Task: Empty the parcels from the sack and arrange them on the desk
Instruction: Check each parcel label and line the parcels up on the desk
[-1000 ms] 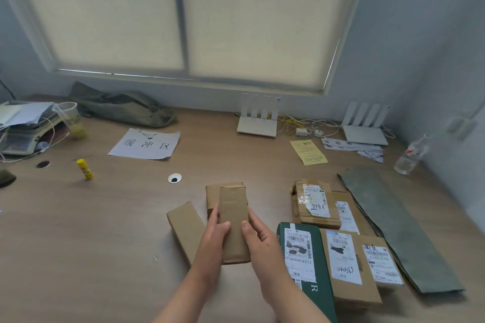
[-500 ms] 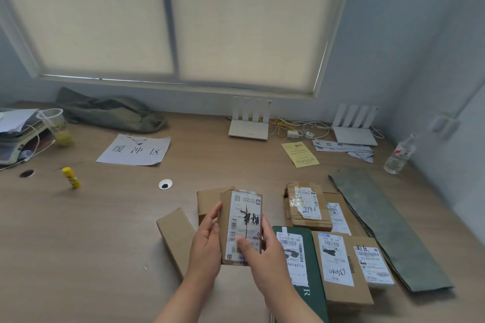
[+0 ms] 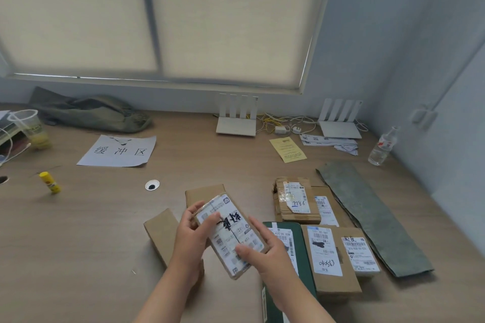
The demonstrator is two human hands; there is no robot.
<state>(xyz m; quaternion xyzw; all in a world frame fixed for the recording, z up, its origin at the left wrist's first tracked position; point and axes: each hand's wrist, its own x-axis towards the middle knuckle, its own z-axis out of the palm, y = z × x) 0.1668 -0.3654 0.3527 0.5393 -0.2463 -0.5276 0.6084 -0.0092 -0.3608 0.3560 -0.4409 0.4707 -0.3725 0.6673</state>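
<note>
The parcel [image 3: 231,233], label up and tilted, is held above the desk [image 3: 91,231]. The left hand [image 3: 191,233] grips its left edge, and the right hand [image 3: 265,252] pinches its lower right side. Labelled boxes [image 3: 325,252] lie just beside on the right.

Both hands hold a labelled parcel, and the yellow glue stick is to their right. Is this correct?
Partly. The left hand and right hand do hold the labelled parcel, but the head view shows the yellow glue stick to their left.
</note>
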